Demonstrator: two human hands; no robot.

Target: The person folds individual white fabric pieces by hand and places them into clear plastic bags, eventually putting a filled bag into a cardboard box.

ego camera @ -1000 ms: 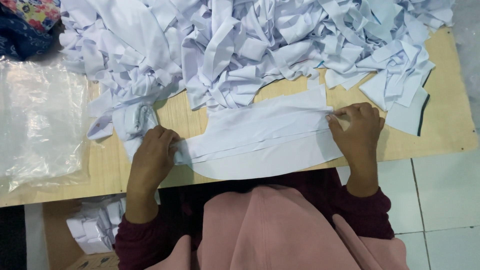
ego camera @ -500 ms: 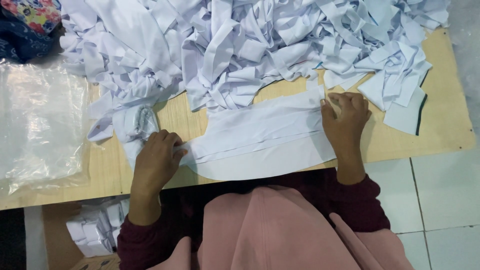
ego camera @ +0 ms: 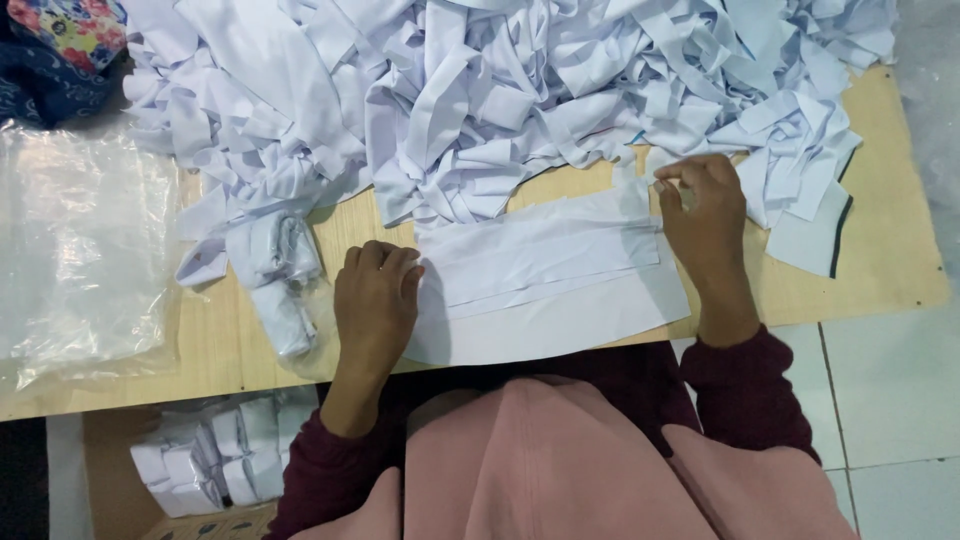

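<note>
Item: stack of white fabric pieces (ego camera: 550,285), long curved-edged strips laid flat one on another, set at the near edge of a wooden table (ego camera: 880,250), directly before the person.

Left hand (ego camera: 375,300): placed palm down at the stack's left end, fingers curled loosely, fingertips pressed on the cloth edge. Nothing is gripped. The wrist is held straight, the forearm drawn back toward the body in a dark red sleeve (ego camera: 320,470).

Right hand (ego camera: 705,215): set at the stack's right end, back of hand up, thumb and forefinger pinched together on the upper corner of the top strip. The remaining fingers are bent inward. The forearm is angled down to the right.

Surroundings: a large heap of white fabric strips (ego camera: 520,90) is spread across the far half of the table, just beyond the stack. A rolled white bundle (ego camera: 280,270) is lying left of the left hand. A clear plastic bag (ego camera: 85,250) is laid at the table's left end. Bundled white pieces (ego camera: 205,460) are stored below the table edge. Patterned cloth (ego camera: 60,40) is seen at the far left corner.
</note>
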